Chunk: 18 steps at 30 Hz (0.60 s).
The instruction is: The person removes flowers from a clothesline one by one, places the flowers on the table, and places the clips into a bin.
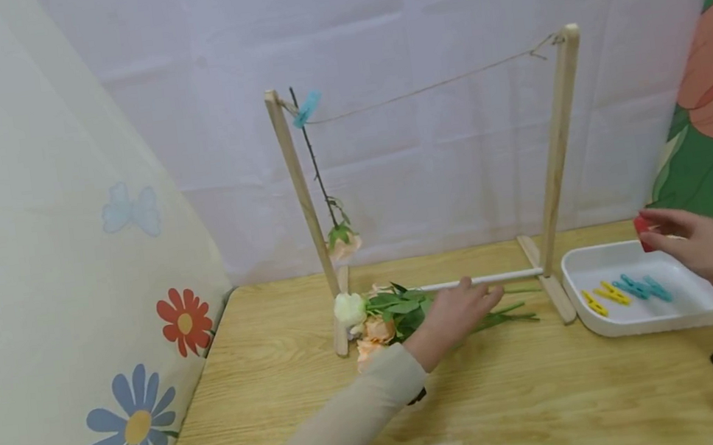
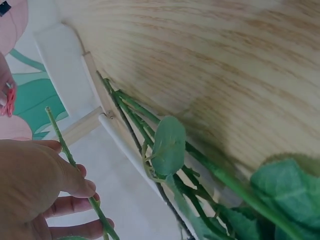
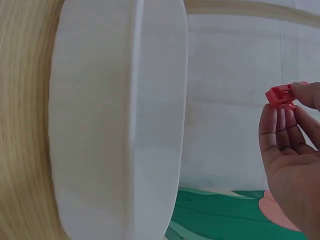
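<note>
My left hand (image 1: 451, 315) is over a bunch of flowers lying on the table and pinches one green flower stem (image 2: 56, 129) between thumb and fingers. Peach roses (image 1: 379, 329) and a white bloom (image 1: 349, 310) are at the bunch's left end, with bare stems (image 1: 508, 317) pointing right. Above the tray, my right hand (image 1: 701, 251) pinches a red clothespin (image 3: 282, 96) by thumb and fingertips. One peach rose (image 1: 343, 242) hangs head down from the twine (image 1: 420, 89), its stem clipped by a blue clothespin (image 1: 307, 110) near the left post.
A wooden frame with two posts (image 1: 558, 153) and a white crossbar (image 1: 490, 279) stands behind the bunch. To its right, the white tray (image 1: 643, 326) contains yellow clothespins (image 1: 595, 303) and blue clothespins (image 1: 634, 286). A painted wall (image 1: 90, 285) borders the table on the left.
</note>
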Each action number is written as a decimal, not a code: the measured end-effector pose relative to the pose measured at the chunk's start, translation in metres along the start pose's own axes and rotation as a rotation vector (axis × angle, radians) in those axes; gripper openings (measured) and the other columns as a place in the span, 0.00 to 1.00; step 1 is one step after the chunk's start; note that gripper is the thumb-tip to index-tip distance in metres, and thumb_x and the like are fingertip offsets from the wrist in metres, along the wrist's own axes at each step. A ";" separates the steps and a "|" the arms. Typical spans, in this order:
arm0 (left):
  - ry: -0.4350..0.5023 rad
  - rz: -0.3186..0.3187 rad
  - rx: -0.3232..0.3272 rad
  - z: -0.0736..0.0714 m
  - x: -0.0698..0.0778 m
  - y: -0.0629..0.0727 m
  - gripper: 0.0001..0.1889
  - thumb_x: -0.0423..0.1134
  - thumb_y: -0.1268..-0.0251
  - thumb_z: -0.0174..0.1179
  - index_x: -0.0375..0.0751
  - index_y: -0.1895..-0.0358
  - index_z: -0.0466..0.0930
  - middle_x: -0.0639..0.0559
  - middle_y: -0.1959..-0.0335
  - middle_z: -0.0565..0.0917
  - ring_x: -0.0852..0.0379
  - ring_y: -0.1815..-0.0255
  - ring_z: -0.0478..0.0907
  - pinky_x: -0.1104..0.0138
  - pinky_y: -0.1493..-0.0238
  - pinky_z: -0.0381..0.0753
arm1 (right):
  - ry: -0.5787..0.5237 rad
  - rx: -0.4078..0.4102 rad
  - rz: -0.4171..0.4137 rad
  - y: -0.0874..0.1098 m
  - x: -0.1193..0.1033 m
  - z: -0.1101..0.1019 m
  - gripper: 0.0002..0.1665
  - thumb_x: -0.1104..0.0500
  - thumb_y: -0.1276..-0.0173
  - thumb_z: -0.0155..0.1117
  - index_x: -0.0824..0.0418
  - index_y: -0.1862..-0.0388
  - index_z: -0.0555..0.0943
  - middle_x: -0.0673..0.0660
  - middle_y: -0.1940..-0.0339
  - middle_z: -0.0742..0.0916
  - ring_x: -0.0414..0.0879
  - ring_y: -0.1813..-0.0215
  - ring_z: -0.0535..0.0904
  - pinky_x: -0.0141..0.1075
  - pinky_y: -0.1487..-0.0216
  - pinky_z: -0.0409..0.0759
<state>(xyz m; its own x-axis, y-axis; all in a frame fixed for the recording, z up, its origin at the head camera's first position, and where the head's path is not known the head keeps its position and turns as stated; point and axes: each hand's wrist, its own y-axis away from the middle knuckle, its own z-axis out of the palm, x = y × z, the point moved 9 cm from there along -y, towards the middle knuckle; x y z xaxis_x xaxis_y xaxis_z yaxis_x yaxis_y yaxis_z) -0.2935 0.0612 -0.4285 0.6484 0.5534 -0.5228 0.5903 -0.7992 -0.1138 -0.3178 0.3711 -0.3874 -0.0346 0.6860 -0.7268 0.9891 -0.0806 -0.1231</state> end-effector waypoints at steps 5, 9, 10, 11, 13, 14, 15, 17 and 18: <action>-0.008 0.010 -0.032 0.006 0.003 0.000 0.30 0.29 0.29 0.60 0.58 0.29 0.67 0.59 0.48 0.81 0.58 0.54 0.80 0.74 0.85 0.68 | 0.056 -0.001 0.019 0.001 0.015 -0.005 0.39 0.46 0.18 0.49 0.75 0.24 0.60 0.81 0.34 0.71 0.76 0.37 0.66 0.32 0.61 0.78; -0.008 0.010 -0.047 0.009 0.003 0.000 0.30 0.30 0.29 0.60 0.59 0.28 0.67 0.59 0.46 0.81 0.56 0.50 0.81 0.74 0.85 0.71 | 0.106 0.004 0.032 0.002 0.025 -0.010 0.37 0.49 0.18 0.48 0.77 0.26 0.60 0.82 0.35 0.70 0.76 0.38 0.66 0.53 0.56 0.79; -0.007 0.009 -0.050 0.009 0.003 -0.001 0.30 0.30 0.29 0.60 0.59 0.28 0.67 0.59 0.46 0.81 0.56 0.50 0.81 0.74 0.84 0.72 | 0.115 0.006 0.030 0.002 0.027 -0.010 0.36 0.50 0.18 0.49 0.78 0.26 0.61 0.82 0.36 0.70 0.76 0.39 0.66 0.56 0.56 0.79; -0.008 0.010 -0.053 0.010 0.004 -0.001 0.30 0.30 0.29 0.60 0.59 0.28 0.67 0.59 0.46 0.82 0.56 0.49 0.81 0.74 0.84 0.72 | 0.131 0.010 0.023 0.002 0.029 -0.011 0.35 0.52 0.18 0.50 0.78 0.28 0.62 0.82 0.37 0.71 0.75 0.41 0.67 0.56 0.57 0.79; -0.011 0.011 -0.058 0.010 0.005 -0.001 0.30 0.31 0.29 0.60 0.59 0.28 0.68 0.59 0.46 0.82 0.57 0.50 0.81 0.74 0.83 0.73 | 0.157 0.011 0.015 0.002 0.033 -0.012 0.33 0.54 0.19 0.51 0.79 0.29 0.64 0.81 0.39 0.72 0.75 0.43 0.68 0.61 0.56 0.79; -0.015 0.011 -0.060 0.011 0.005 -0.001 0.30 0.31 0.29 0.60 0.60 0.29 0.68 0.60 0.47 0.82 0.58 0.50 0.81 0.74 0.83 0.73 | 0.168 0.011 0.008 0.002 0.035 -0.013 0.32 0.55 0.19 0.52 0.80 0.30 0.64 0.82 0.40 0.73 0.75 0.44 0.69 0.61 0.56 0.79; -0.016 0.013 -0.062 0.011 0.005 0.000 0.29 0.31 0.29 0.60 0.60 0.29 0.68 0.60 0.47 0.82 0.58 0.51 0.81 0.74 0.83 0.73 | 0.181 0.010 0.003 0.002 0.037 -0.013 0.31 0.56 0.19 0.53 0.80 0.31 0.65 0.82 0.42 0.73 0.75 0.45 0.70 0.62 0.56 0.79; -0.024 0.012 -0.061 0.010 0.006 0.000 0.28 0.32 0.28 0.60 0.60 0.29 0.68 0.61 0.48 0.82 0.59 0.53 0.80 0.74 0.83 0.73 | 0.207 0.010 -0.003 0.002 0.042 -0.015 0.30 0.56 0.20 0.54 0.81 0.33 0.66 0.82 0.44 0.75 0.74 0.47 0.71 0.63 0.56 0.79; -0.030 0.012 -0.061 0.009 0.006 0.000 0.28 0.32 0.28 0.59 0.60 0.30 0.68 0.61 0.48 0.82 0.59 0.53 0.80 0.74 0.83 0.73 | 0.222 0.012 -0.007 0.002 0.044 -0.016 0.30 0.57 0.21 0.55 0.81 0.34 0.67 0.82 0.45 0.76 0.74 0.47 0.72 0.63 0.57 0.79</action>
<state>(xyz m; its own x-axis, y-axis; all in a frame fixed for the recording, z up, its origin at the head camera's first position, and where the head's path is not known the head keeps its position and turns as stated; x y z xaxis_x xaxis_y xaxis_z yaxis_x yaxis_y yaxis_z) -0.2940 0.0624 -0.4397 0.6415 0.5354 -0.5494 0.6111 -0.7896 -0.0559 -0.3150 0.4125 -0.4087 -0.0079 0.8287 -0.5597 0.9872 -0.0827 -0.1364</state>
